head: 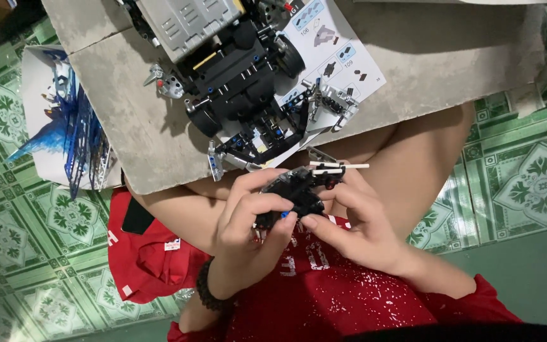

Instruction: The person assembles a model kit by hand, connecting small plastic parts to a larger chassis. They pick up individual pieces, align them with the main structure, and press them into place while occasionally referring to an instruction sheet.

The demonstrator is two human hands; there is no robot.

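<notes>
Two hands closed round one small black brick sub-assembly (295, 190), held above the lap, just off the near edge of the table (134, 152). Left hand (248, 221) gripping from below and the side, fingers (267, 206) curled tight over the black piece, a dark band (207, 288) at that wrist. Right hand (356, 225) pinching the other end, fingertips (314, 223) pressed against the piece beside a small blue pin. White rod (340, 166) sticking out sideways from the top of the sub-assembly. Further up on the table, a larger black and grey brick vehicle model (235, 63), lying partly over an open instruction booklet (337, 50). Blue-printed bag (64, 126) at the table's left edge, over green patterned floor tiles (539, 183). Red shirt (349, 304) below.
</notes>
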